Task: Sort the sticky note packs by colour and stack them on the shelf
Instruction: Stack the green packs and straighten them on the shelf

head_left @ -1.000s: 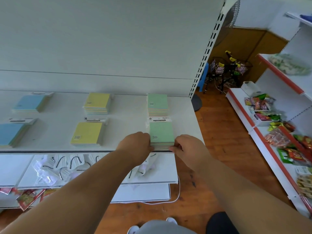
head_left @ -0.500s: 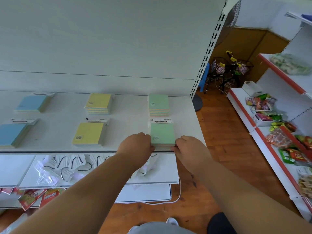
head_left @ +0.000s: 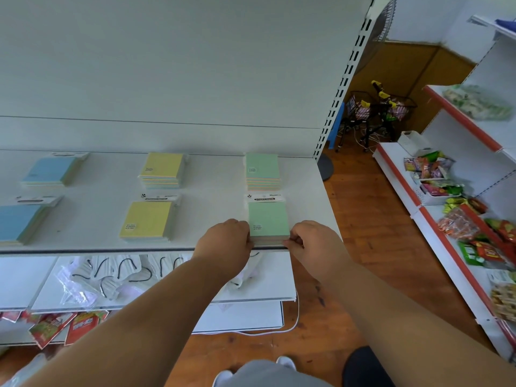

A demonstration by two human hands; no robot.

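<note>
Hands: your left hand [head_left: 224, 241] presses the left side of the front green stack [head_left: 268, 223] and your right hand [head_left: 312, 244] pinches its right front corner, so the stack is squeezed between both.
Stack: it sits at the shelf's [head_left: 92, 216] front edge, near the right end, its near face just about on the lip.
Tip risk: pull back or let go unevenly and, in my judgement, the stack slides off the front edge to the lower shelf [head_left: 265, 283].
Shear risk: squeeze only the bottom packs and the top ones may skew out of square.
Header: the card tab [head_left: 265, 197] at the stack's far side lies just before the rear green stack [head_left: 262, 171]; push too far and you nudge that one.
Colour order: blue stacks [head_left: 47, 171] at the left end and yellow stacks [head_left: 148, 220] mid-shelf look sorted; keep green in the right column.
</note>
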